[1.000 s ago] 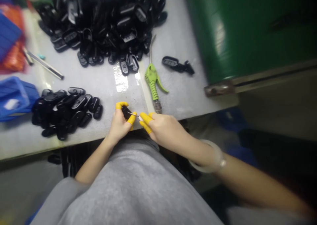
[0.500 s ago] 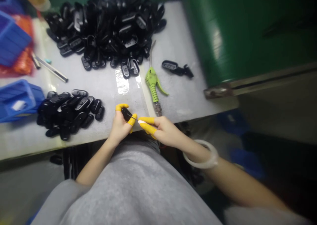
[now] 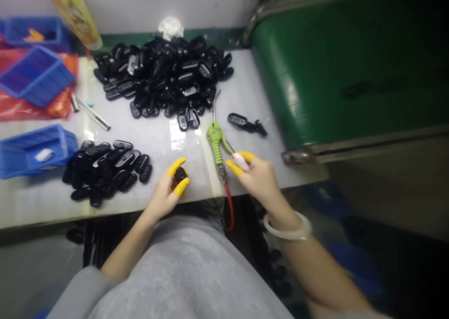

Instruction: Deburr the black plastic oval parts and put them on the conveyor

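Black plastic piece [image 3: 181,174] sits in the left hand [image 3: 163,192], just in from the near edge of the workbench [image 3: 35,202], and only a small dark part of it shows. In the head view, the left thumb and one finger, both in yellow finger cots [image 3: 176,166], are closed around it. The right hand [image 3: 256,176] is well apart from it, at the bench edge, with two more cots on its spread thumb and finger. A white scrap [image 3: 240,161] lies between those two fingers, but whether they grip it cannot be told. That makes two hands and four visible cots, with one piece in hand and neither hand touching the other.

Two heaps of similar black pieces lie on the bench, each too dense to count: the larger far heap [image 3: 164,73] and the smaller near heap [image 3: 105,171] to the left. One forked black piece [image 3: 243,124] lies alone on the right. Between it and the hands is one green air blow gun [image 3: 216,139] with a red hose [image 3: 228,206]. Three blue crates stand at far left: [image 3: 35,29], [image 3: 37,76] and [image 3: 33,153]. One bangle [image 3: 287,228] circles the right wrist.
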The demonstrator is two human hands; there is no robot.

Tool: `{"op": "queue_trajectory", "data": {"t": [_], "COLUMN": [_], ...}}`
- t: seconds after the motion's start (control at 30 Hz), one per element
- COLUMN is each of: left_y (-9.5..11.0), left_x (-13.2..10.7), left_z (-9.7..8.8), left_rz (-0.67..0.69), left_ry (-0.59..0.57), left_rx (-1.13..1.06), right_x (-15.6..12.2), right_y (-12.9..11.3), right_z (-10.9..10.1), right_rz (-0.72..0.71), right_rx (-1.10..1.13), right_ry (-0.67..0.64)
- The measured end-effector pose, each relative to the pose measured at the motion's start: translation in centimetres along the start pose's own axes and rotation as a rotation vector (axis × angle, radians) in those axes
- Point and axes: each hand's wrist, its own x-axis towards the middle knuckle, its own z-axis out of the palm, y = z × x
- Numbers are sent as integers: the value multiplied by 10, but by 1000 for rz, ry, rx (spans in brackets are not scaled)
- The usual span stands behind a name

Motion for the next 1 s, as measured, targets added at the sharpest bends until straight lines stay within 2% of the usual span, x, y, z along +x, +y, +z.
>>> {"op": "queue_trajectory", "data": {"t": [0.07, 0.13, 0.17, 0.23, 0.3, 0.33, 0.5, 0.57, 0.63, 0.77, 0.83, 0.9, 1.0], "left_y": [11, 23, 28, 36, 41, 41, 41, 41, 40, 30, 21, 9, -8], "left_x": [-5, -8, -9, -9, -8, -8, -10, -12, -13, -12, -9, -5, 3], "left_z": [-23, -49, -61, -78, -84, -84, -77, -75, -73, -51, -32, -13, 12], "left_rz": [74, 66, 28, -47, -50, -29, 15, 21, 90, 391, 512, 550, 415], "left_ry": [176, 378, 406, 324, 277, 289, 432, 468, 515, 590, 502, 341, 64], "left_rx": [270, 561, 689, 904, 1081, 1159, 1389, 1406, 1383, 1232, 1107, 921, 497], "right_x": [9, 19, 25, 38, 53, 61, 85, 90, 95, 107, 111, 105, 75], "right_y": [7, 14, 18, 25, 31, 34, 38, 37, 37, 35, 30, 19, -4], "right_z": [-2, -3, -4, -7, -12, -14, -19, -15, -9, 2, 4, 4, 7], "right_rz": [2, 17, 29, 43, 47, 46, -1, -43, -78, -92, -90, -91, -92], "right_rx": [54, 103, 110, 63, -22, -62, -186, -200, -200, -198, -188, -179, -4], "right_ry": [34, 69, 95, 155, 209, 227, 267, 259, 235, 199, 197, 211, 204]}}
